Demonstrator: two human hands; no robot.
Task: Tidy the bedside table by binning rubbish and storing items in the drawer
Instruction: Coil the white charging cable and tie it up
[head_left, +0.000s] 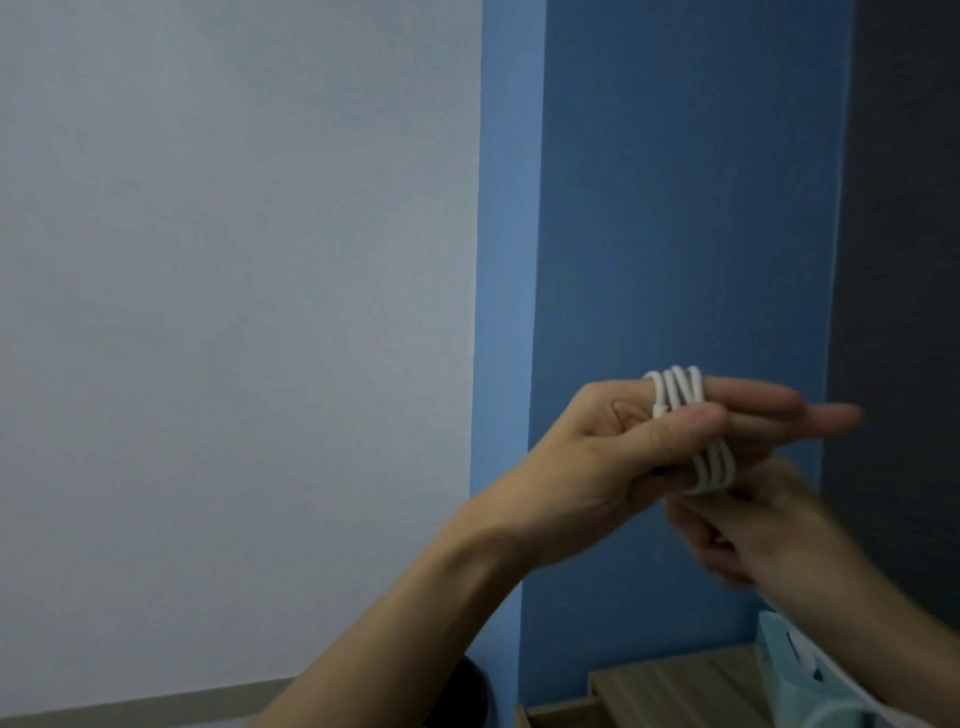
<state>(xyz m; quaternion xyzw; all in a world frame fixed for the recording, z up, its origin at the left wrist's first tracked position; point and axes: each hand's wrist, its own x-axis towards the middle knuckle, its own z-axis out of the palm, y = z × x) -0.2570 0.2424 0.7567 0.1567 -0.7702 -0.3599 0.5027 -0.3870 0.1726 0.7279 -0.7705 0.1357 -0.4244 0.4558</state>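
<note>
Head view: a white cable (685, 415) is wound in four or so loops around the extended fingers (769, 410) of the left hand (613, 452), held up in the air in front of a blue wall (675, 208) — the thumb presses the loops against the fingers, which lie straight and together. Just beneath, the right hand (743, 530) is blurred; its fingers curl near the lowest loop, grip unclear. Low at right sit a wooden bedside table (670, 680) and a pale teal tissue box (784, 670).
</note>
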